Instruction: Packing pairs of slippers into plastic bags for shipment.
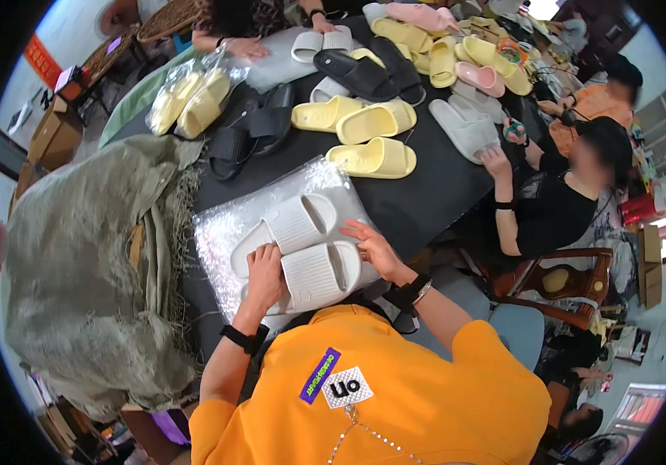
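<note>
While both hands pressed flat, fingers spread not clenched, left hand (265, 273) & right hand (375, 249) steadied white foam slippers (306, 252) on clear plastic bag (228, 225) at 6 o'clock of the black table (426, 194); prob. light, squashy, bag slippery—grip by straps.

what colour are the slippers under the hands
White, ribbed slippers on a clear plastic bag; head view shows them best.

The dark table (426, 194) carries 2 white slides (302, 248) on 1 clear plastic bag (224, 232) at the near edge, 3 loose yellow slides (368, 139) mid-table, 2 bagged yellow ones (189, 101), and 2 black pairs (251, 132) (368, 74). The far heap is too jumbled to count.
</note>
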A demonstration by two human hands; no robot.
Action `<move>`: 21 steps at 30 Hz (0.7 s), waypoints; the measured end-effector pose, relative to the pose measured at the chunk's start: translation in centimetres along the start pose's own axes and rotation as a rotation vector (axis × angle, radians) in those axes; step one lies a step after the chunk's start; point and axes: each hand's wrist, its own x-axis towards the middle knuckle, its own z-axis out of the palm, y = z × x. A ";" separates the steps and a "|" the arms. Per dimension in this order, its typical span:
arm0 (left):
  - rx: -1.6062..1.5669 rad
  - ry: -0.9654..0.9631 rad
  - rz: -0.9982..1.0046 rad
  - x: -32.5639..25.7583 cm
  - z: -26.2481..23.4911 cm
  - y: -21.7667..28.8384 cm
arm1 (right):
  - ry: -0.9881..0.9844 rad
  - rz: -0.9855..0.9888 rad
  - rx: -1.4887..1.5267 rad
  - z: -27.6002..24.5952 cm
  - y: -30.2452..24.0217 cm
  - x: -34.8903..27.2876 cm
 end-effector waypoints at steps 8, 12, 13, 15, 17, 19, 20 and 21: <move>-0.055 -0.039 0.179 2.9 0.3 2.3 | -0.174 -0.004 -0.355 -2.1 0.2 -0.4; -0.122 0.015 0.150 2.6 0.7 2.4 | -0.158 -0.064 -0.397 -1.8 -0.4 -1.1; -0.134 0.049 0.141 2.6 0.5 2.8 | -0.151 -0.091 -0.364 -2.3 -0.3 -0.9; -0.165 0.222 0.079 2.6 -0.4 3.7 | -0.142 -0.143 -0.299 -3.9 -0.2 -0.2; -0.170 0.377 0.002 2.3 -1.1 3.5 | -0.062 -0.163 -0.173 -4.8 -1.4 0.2; -0.163 0.509 -0.069 1.9 -1.6 2.2 | -0.005 -0.166 -0.125 -5.9 -3.1 0.2; -0.167 0.525 -0.099 1.6 -1.8 1.7 | 0.035 -0.184 -0.137 -6.6 -4.0 0.2; -0.172 0.540 -0.128 1.1 -1.9 1.1 | 0.076 -0.201 -0.149 -7.4 -4.8 0.3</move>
